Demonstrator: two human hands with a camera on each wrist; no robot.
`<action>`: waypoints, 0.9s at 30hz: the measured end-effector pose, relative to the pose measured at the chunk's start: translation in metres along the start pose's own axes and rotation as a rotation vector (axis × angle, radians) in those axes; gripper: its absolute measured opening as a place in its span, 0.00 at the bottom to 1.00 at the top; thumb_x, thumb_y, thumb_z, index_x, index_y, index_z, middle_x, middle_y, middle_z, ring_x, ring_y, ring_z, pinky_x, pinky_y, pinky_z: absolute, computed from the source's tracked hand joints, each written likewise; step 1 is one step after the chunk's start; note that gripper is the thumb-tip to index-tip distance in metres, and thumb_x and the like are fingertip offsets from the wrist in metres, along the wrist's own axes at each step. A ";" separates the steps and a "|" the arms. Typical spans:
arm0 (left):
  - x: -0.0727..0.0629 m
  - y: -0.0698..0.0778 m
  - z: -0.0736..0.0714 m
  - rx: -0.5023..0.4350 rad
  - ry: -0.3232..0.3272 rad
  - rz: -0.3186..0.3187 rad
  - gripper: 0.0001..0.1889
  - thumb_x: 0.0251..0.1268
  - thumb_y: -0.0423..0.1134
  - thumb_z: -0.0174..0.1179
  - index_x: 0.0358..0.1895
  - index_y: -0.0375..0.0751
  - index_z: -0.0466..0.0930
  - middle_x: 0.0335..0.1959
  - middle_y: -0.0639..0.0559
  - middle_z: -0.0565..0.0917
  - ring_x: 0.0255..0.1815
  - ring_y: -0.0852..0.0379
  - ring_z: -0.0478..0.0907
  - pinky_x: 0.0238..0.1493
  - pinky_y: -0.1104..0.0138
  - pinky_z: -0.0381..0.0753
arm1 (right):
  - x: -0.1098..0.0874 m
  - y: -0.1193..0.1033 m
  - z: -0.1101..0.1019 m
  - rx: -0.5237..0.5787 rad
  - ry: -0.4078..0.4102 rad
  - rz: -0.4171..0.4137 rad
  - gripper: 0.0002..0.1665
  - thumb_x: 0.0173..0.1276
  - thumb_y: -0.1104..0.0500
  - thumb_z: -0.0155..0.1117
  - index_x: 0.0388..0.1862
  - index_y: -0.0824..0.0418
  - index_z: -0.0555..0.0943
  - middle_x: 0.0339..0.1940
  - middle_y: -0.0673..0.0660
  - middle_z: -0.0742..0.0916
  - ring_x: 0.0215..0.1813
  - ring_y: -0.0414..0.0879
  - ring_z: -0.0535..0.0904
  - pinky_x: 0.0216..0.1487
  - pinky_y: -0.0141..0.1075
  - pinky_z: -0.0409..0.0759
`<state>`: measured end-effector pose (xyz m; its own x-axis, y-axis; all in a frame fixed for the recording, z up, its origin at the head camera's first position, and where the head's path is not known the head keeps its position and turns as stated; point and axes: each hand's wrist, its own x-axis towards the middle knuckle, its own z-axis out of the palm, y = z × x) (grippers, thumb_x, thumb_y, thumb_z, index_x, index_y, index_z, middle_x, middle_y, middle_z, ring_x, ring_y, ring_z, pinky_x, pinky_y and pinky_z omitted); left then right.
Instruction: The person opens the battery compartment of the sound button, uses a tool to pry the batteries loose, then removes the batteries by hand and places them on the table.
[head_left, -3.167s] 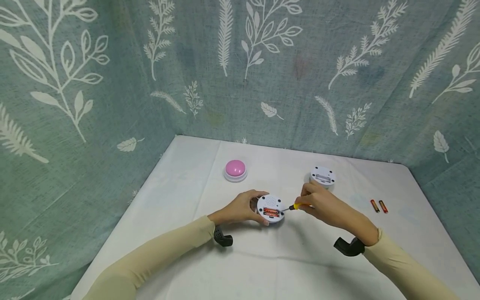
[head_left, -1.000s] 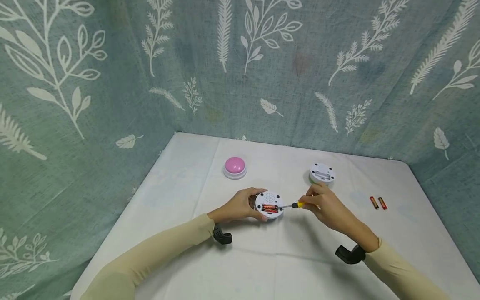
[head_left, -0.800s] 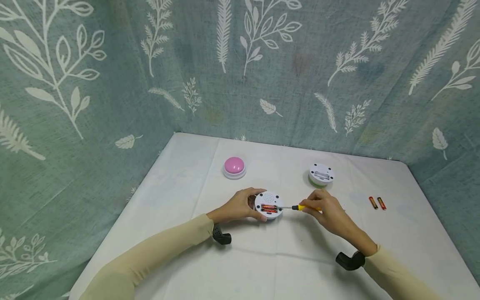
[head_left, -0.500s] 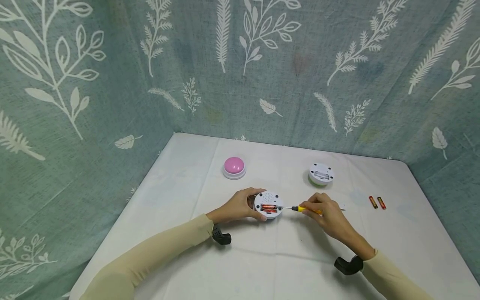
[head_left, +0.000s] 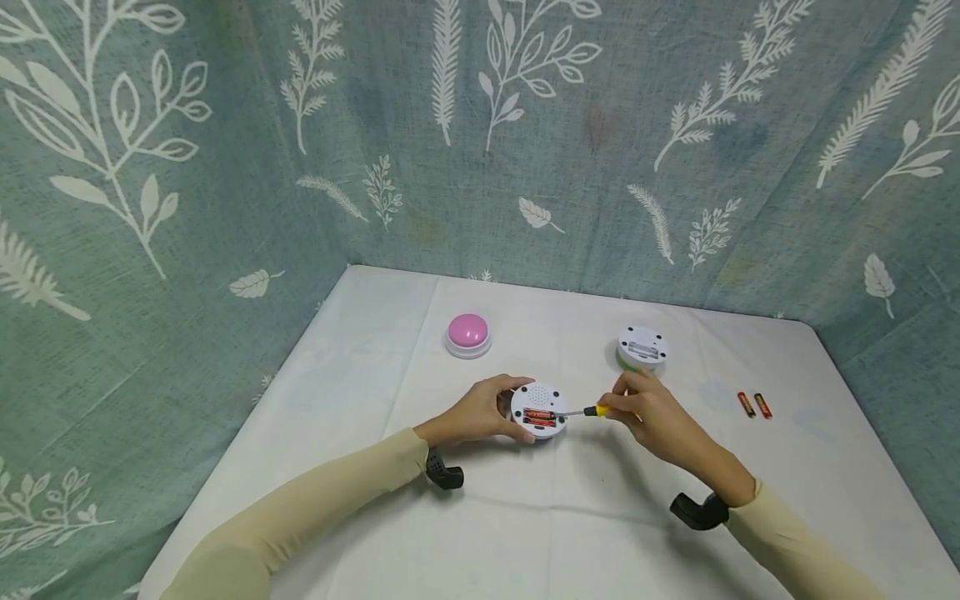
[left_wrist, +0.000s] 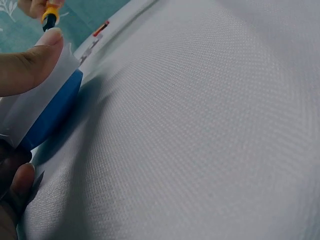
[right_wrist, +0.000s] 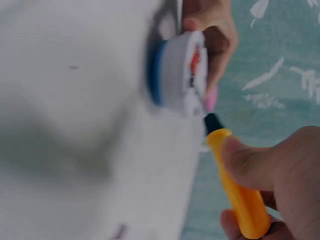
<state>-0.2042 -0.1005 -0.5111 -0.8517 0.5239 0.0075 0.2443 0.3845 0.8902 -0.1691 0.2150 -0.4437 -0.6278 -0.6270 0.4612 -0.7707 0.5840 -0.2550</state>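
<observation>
My left hand (head_left: 483,412) grips a round white push-button device (head_left: 540,398), upside down, thumb and fingers on opposite sides. Its blue underside (left_wrist: 57,110) shows in the left wrist view. Red batteries (head_left: 539,417) lie side by side in its uncovered compartment. My right hand (head_left: 652,417) pinches a screwdriver (right_wrist: 237,187) by its yellow handle. The thin metal shaft (head_left: 574,413) reaches the right end of the batteries; whether its tip touches a battery or the casing I cannot tell.
A pink-domed button (head_left: 468,332) stands upright at the back left. Behind my right hand lies an upturned green-and-white button (head_left: 642,345), its battery bay uncovered. Two loose batteries (head_left: 746,405) are on the white tablecloth (head_left: 495,533) at the right. A patterned curtain (head_left: 480,167) hangs behind.
Over the last second my right hand dips toward me with the screwdriver handle, then rises back, tilting the shaft. The shaft's end stays at the batteries. My left hand keeps its grip on the device.
</observation>
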 end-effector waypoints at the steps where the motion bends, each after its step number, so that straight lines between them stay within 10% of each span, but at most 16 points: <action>1: 0.000 0.000 0.000 0.005 0.001 0.001 0.51 0.41 0.49 0.86 0.75 0.49 0.71 0.51 0.55 0.79 0.45 0.57 0.75 0.45 0.67 0.78 | 0.004 -0.002 -0.003 -0.015 -0.015 -0.013 0.15 0.54 0.74 0.79 0.39 0.59 0.91 0.34 0.49 0.78 0.39 0.43 0.66 0.35 0.35 0.70; 9: 0.001 0.001 0.000 0.032 0.005 0.006 0.52 0.41 0.51 0.86 0.75 0.48 0.72 0.52 0.56 0.80 0.46 0.57 0.76 0.46 0.67 0.77 | 0.025 -0.017 -0.015 -0.137 -0.093 -0.068 0.15 0.53 0.75 0.79 0.36 0.60 0.91 0.32 0.52 0.76 0.37 0.46 0.63 0.34 0.35 0.69; 27: -0.001 -0.002 -0.001 0.005 0.007 -0.002 0.51 0.42 0.47 0.86 0.75 0.47 0.71 0.48 0.54 0.80 0.42 0.57 0.75 0.41 0.68 0.77 | -0.012 0.009 0.020 0.098 -0.034 0.251 0.13 0.60 0.69 0.77 0.44 0.61 0.92 0.37 0.48 0.84 0.40 0.42 0.72 0.36 0.35 0.72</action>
<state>-0.2046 -0.1021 -0.5129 -0.8557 0.5174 0.0087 0.2444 0.3894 0.8881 -0.1703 0.2173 -0.4688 -0.8024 -0.4872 0.3447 -0.5966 0.6713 -0.4398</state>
